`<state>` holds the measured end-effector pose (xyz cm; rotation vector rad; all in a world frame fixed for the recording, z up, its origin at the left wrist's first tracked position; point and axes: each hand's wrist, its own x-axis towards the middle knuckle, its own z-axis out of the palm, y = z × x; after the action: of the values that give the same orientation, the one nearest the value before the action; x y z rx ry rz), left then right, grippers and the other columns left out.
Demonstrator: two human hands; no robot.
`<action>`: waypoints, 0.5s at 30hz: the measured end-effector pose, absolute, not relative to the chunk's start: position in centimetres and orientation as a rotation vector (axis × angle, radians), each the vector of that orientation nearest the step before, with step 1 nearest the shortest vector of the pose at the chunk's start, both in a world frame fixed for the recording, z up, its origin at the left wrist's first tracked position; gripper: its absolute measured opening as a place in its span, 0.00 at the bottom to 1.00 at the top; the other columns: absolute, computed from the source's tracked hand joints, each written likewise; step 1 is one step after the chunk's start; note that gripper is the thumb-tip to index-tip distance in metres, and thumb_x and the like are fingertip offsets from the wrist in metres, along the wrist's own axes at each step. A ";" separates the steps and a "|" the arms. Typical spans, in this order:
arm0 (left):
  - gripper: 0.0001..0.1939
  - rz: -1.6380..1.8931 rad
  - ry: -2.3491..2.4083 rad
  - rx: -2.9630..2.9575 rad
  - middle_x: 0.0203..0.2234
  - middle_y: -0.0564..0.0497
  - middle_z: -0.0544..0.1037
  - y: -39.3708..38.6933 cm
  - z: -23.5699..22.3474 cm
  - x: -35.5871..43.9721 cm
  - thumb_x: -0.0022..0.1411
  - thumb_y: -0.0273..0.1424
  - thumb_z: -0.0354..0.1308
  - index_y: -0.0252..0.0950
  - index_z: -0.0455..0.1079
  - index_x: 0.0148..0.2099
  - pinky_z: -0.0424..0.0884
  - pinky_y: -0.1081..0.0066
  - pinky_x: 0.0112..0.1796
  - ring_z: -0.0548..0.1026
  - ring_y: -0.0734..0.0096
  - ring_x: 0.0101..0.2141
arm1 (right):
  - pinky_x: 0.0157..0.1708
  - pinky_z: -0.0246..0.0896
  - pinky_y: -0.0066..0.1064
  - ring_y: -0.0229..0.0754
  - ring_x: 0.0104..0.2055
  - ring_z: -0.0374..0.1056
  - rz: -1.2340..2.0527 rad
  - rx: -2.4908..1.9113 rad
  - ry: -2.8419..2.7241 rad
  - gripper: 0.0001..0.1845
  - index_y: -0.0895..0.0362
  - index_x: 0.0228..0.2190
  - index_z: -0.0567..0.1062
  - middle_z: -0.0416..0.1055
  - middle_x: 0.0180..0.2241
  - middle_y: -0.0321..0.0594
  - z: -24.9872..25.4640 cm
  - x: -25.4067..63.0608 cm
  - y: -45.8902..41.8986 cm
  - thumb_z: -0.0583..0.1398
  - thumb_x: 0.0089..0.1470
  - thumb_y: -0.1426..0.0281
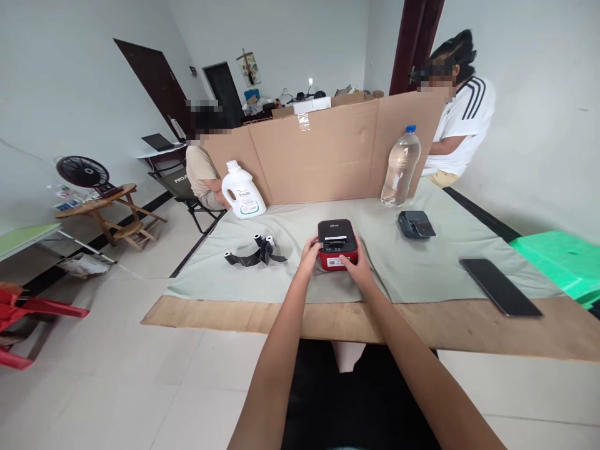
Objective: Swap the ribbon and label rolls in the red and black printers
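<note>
A small printer (334, 230) with a black top and a red base sits on the cloth in front of me. My left hand (310, 251) is closed around its left side, near the front corner. On the opposite side, my right hand (355, 259) grips the casing, its thumb on the labelled front. Left of the printer lie several small rolls (255, 251), partly wrapped in loose black strip. A dark, palm-sized device (414, 224) rests to the right, with a flap or card jutting from its front.
Cardboard (319, 159) stands along the table's back, with a white jug (244, 192) and a water bottle (401, 165) before it. A black phone or tablet (500, 287) lies by the right front edge. One person (201, 169) sits left, another (469, 125) right.
</note>
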<state>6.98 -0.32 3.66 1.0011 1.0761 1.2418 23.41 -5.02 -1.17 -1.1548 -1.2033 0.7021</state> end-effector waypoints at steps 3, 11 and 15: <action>0.20 1.189 1.046 0.913 0.44 0.49 0.80 0.1 3.6 7.1 0.54 0.31 0.61 0.41 0.73 0.51 0.72 0.68 0.45 0.77 0.66 0.44 | 0.71 0.48 0.47 0.51 0.72 0.53 0.693 -1.154 -1.211 0.52 0.54 0.71 0.52 0.54 0.71 0.48 -1.4 23.5 -4.8 0.66 0.53 0.54; 0.23 1.241 0.990 0.821 0.41 0.50 0.79 0.5 3.6 7.6 0.46 0.29 0.62 0.40 0.73 0.48 0.72 0.70 0.41 0.76 0.66 0.40 | 0.72 0.46 0.48 0.51 0.73 0.51 0.715 -1.130 -1.235 0.50 0.52 0.71 0.53 0.53 0.71 0.46 -0.9 23.7 -5.2 0.66 0.54 0.55; 0.24 1.310 0.960 0.764 0.41 0.50 0.80 0.7 2.9 8.2 0.45 0.29 0.61 0.40 0.74 0.48 0.71 0.71 0.39 0.76 0.67 0.39 | 0.72 0.45 0.48 0.51 0.73 0.51 0.714 -1.120 -1.248 0.49 0.52 0.70 0.53 0.52 0.72 0.46 -1.0 23.8 -5.1 0.66 0.55 0.56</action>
<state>8.18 0.75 2.93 0.7635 0.9596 1.3096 23.80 -5.07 -0.98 -1.1202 -1.2482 0.7136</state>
